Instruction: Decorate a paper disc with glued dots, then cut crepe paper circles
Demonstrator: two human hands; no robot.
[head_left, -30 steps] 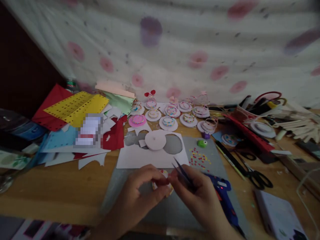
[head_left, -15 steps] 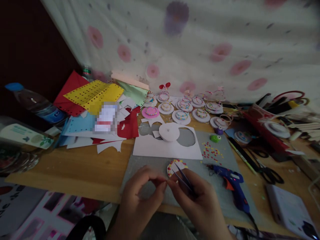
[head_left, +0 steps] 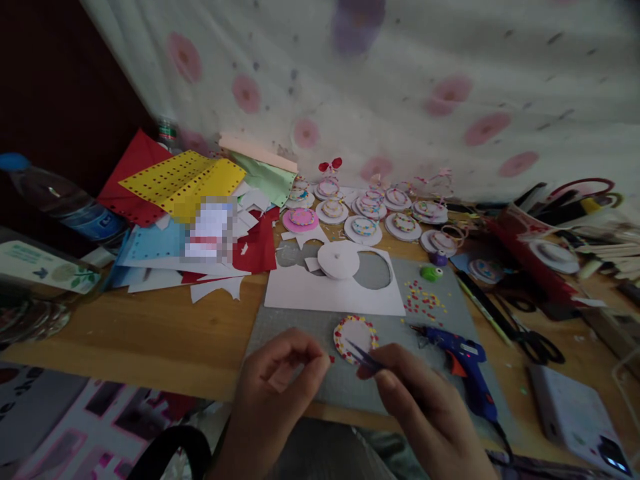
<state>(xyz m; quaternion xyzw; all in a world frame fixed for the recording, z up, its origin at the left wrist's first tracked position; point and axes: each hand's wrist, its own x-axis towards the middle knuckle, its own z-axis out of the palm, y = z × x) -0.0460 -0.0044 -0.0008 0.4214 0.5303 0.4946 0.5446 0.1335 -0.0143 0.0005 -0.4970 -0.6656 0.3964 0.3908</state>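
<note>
My left hand point(head_left: 280, 390) is pinched, with a small red piece point(head_left: 331, 359) showing at its fingertips. In my right hand point(head_left: 425, 400) is a pair of tweezers point(head_left: 365, 357), gripped between thumb and fingers, its points over a white disc point(head_left: 357, 333). Red and yellow dots run around the rim of that disc, which lies on the grey mat point(head_left: 305, 325) just beyond my hands. Loose red and yellow dots point(head_left: 425, 300) are scattered on the mat to the right, near a blue glue gun point(head_left: 463, 360).
A cut white sheet point(head_left: 330, 301) carries another white disc point(head_left: 339, 260). Several decorated discs point(head_left: 363, 230) stand behind. Coloured papers point(head_left: 190, 183), a pixelated phone-like object point(head_left: 209, 229) and a bottle point(head_left: 75, 203) are at left. Scissors point(head_left: 535, 340) and a pale device point(head_left: 575, 417) lie right.
My hands have drawn apart: the right one has shifted right with the tweezers, away from the left fingertips. The red piece at my left fingertips and the dotted disc now show more fully.
</note>
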